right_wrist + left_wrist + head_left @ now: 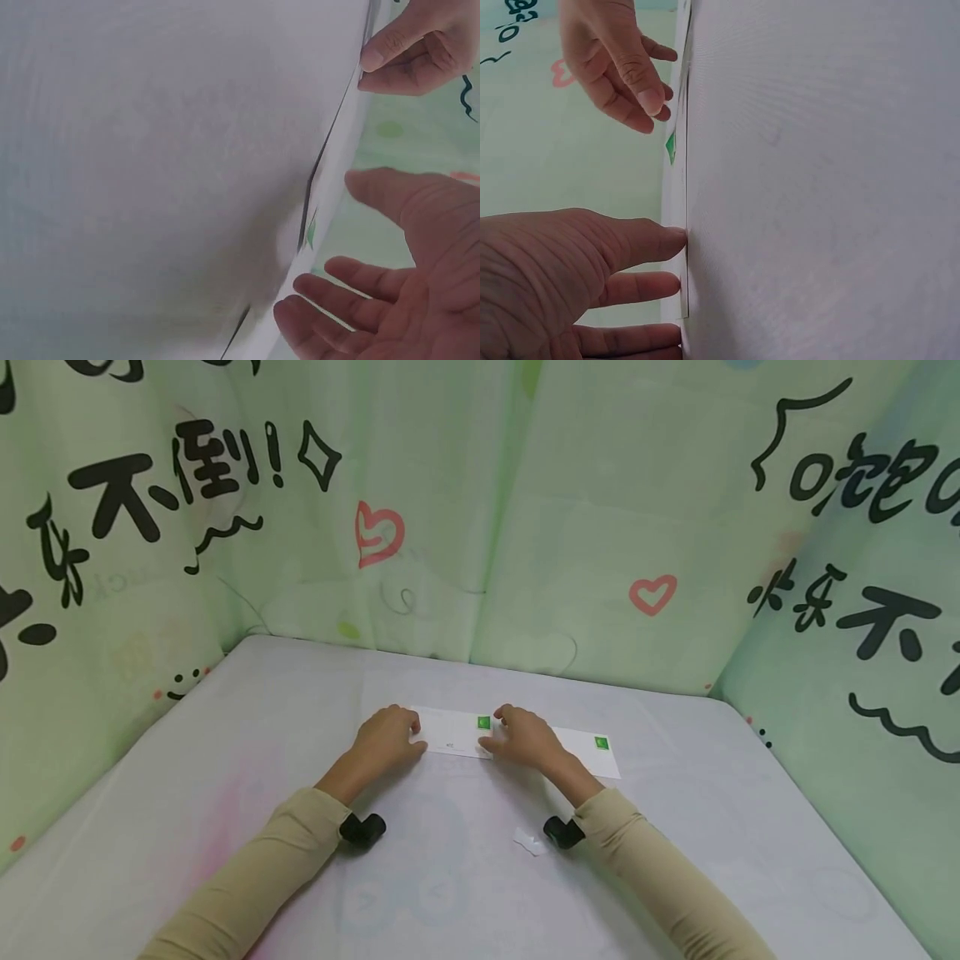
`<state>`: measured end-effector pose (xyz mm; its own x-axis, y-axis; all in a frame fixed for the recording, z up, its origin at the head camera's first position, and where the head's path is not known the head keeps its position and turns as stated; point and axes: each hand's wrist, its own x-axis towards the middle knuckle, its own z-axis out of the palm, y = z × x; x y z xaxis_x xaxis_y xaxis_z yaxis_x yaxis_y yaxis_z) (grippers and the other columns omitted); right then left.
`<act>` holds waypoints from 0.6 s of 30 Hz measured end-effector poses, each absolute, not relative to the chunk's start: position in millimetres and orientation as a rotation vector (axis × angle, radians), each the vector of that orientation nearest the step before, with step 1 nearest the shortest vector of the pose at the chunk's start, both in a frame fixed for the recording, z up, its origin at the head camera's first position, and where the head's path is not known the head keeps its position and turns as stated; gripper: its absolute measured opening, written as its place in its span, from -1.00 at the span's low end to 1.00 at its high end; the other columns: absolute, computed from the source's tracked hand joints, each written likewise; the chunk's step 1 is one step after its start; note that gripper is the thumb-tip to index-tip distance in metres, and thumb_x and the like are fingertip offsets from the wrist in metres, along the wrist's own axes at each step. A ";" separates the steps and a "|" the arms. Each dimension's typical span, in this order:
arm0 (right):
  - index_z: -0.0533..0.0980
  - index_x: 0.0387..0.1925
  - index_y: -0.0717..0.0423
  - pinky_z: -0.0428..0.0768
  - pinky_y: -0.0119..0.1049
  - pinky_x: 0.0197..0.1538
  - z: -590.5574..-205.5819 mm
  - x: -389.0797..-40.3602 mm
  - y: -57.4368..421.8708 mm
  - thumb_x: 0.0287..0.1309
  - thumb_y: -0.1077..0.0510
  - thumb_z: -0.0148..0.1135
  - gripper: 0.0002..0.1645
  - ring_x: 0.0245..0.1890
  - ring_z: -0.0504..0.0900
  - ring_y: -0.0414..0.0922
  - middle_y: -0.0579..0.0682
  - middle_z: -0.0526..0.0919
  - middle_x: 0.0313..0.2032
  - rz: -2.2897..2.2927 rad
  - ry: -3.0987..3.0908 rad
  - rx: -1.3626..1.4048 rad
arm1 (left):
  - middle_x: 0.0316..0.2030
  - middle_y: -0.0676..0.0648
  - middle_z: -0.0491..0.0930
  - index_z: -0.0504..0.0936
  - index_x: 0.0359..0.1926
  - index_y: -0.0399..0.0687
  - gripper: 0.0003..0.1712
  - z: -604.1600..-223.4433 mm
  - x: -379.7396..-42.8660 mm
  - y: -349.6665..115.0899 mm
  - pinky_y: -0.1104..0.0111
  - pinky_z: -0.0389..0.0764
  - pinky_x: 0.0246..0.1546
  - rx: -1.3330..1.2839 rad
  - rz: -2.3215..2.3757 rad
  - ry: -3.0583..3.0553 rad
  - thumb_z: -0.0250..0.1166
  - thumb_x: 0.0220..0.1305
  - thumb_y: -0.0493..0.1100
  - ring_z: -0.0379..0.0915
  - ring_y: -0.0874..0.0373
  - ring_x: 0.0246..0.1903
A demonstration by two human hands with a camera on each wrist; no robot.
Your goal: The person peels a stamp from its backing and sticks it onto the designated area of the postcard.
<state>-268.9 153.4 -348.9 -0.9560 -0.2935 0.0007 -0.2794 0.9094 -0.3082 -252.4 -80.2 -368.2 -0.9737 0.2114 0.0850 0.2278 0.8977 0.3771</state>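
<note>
A white envelope (450, 732) with a green stamp lies flat on the table. At its left end my left hand (384, 739) rests its thumb and fingertips, spread apart and fairly straight in the left wrist view. Over its right end is my right hand (522, 739), thumb and fingers apart; the right wrist view shows this hand (382, 270) just off the paper, holding nothing. To the right lies a second white envelope (585, 750), also green-stamped, its left part hidden behind my right hand. The near edge of the paper lifts slightly in the right wrist view.
A small torn scrap (531, 842), white or clear, lies by my right wrist. The white cloth-covered table (420, 893) runs back to a green printed curtain (570, 527) on three sides.
</note>
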 end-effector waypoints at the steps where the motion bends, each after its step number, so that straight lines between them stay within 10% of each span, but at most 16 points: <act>1: 0.45 0.28 0.32 0.50 0.05 0.25 -349.8 -269.1 153.1 0.30 -0.08 0.34 -0.28 0.22 0.56 0.17 0.24 0.61 0.19 -0.449 3.018 -0.494 | -0.20 -0.17 0.64 0.69 -0.17 -0.22 -0.76 -367.9 -252.4 -80.3 0.14 0.57 -0.13 -0.349 -0.607 -3.021 0.42 0.27 -0.12 0.49 0.00 -0.23; 18: 0.12 0.54 0.32 0.12 0.15 0.51 -358.2 -269.5 148.8 0.45 -0.23 0.12 -0.05 0.57 0.04 0.22 0.26 0.10 0.55 -0.268 2.872 -0.753 | -0.30 -0.15 0.61 0.69 -0.20 -0.25 -0.78 -370.2 -249.4 -82.2 0.16 0.57 -0.23 -0.397 -0.592 -2.973 0.41 0.26 -0.15 0.48 0.02 -0.30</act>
<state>-269.5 148.8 -358.2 -0.8606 -0.4976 -0.1085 -0.4689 0.8573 -0.2125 -249.4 -82.2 -370.2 -0.9629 0.2356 0.1317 0.2680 0.8916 0.3650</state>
